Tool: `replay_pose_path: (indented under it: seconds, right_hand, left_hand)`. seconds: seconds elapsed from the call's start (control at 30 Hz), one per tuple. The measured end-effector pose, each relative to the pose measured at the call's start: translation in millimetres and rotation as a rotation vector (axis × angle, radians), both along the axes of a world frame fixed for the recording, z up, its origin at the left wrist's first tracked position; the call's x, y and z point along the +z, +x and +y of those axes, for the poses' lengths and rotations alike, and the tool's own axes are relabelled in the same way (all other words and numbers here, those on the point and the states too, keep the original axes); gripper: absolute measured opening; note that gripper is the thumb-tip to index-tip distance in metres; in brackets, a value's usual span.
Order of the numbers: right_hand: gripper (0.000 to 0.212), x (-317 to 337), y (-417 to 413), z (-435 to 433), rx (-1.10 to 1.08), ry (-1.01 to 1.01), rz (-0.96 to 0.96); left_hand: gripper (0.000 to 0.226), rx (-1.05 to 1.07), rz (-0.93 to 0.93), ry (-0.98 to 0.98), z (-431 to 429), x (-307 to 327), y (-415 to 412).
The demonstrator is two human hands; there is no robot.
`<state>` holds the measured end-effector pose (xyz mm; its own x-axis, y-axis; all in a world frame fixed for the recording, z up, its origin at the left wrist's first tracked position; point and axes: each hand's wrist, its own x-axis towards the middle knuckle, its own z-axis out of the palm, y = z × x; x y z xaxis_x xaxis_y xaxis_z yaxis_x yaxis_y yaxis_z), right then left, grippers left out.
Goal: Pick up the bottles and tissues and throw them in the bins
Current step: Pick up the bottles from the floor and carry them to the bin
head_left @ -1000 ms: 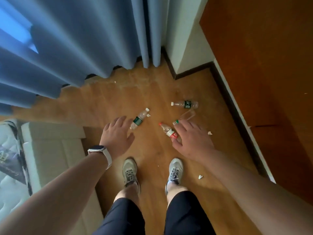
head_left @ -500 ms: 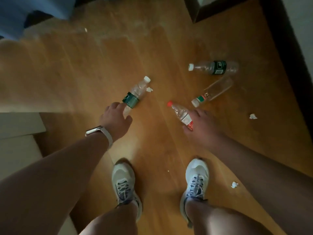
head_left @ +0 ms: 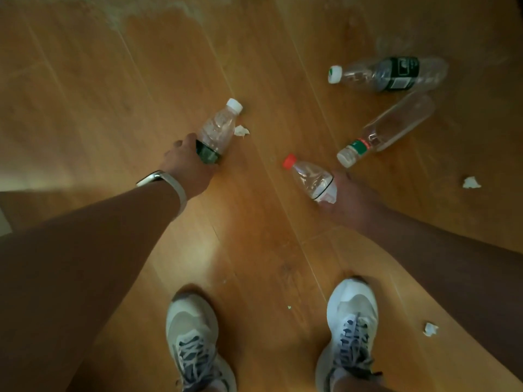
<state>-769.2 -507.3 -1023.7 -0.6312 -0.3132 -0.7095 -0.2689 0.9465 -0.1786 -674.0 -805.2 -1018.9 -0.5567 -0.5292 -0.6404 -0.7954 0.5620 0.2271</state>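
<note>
On the wooden floor (head_left: 113,80), we are closing our left hand (head_left: 184,162) round the white-capped bottle (head_left: 218,131) and our right hand (head_left: 351,199) round the red-capped bottle (head_left: 311,179), both apparently not yet lifted. Next we are needing a clean lift, then bins, none visible. We are counting four bottles, the dark-labelled bottle (head_left: 387,73) and green-necked bottle (head_left: 387,128) lying untouched, and three tissue scraps (head_left: 471,183).

On a wooden plank floor (head_left: 85,80), a green-labelled bottle (head_left: 396,73) and a clear bottle (head_left: 396,125) lie sideways at two o'clock. A tissue scrap (head_left: 241,131) lies at twelve, a second scrap (head_left: 471,183) at three, a third scrap (head_left: 430,329) at four; sneakers (head_left: 195,335) stand at six.
</note>
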Motion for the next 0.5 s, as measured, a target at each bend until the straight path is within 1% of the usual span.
replay_pose_path:
  seconds: [0.13, 0.27, 0.4, 0.5]
  right_hand:
    - [0.065, -7, -3, 1, -0.024, -0.001, -0.059]
    - [0.052, -4, -2, 3, -0.078, -0.072, -0.059]
    - [0.048, 16, 5, 4, -0.140, -0.171, -0.050]
    - [0.049, 45, 13, 5, -0.180, -0.214, -0.051]
  left_hand:
    - [0.059, 0.089, -0.024, 0.052, 5, -3, -5]
    - [0.058, 0.180, -0.026, 0.120, 16, 2, 0]
    - [0.061, 0.195, 0.027, 0.150, 28, 24, 11]
    - [0.066, 0.244, 0.087, 0.196, 40, 53, 18]
